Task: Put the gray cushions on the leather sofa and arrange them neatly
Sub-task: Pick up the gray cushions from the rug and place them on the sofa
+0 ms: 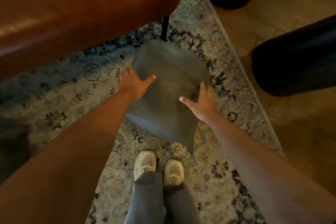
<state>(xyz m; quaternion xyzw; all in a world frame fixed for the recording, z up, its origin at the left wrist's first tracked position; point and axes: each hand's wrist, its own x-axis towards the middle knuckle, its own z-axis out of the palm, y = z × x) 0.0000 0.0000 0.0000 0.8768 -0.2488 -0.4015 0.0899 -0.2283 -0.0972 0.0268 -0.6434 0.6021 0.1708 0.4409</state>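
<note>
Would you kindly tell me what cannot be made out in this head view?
Head view:
Fingertips of the left hand: hidden behind the gray cushion.
Most of the leather sofa: cut off by the top and left edges.
The dark shapes at right: too dim, cut off by the frame.
The dark patch at the left edge: blurred.

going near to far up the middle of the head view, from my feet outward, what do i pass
light shoes → gray cushion → black sofa leg → leather sofa
</note>
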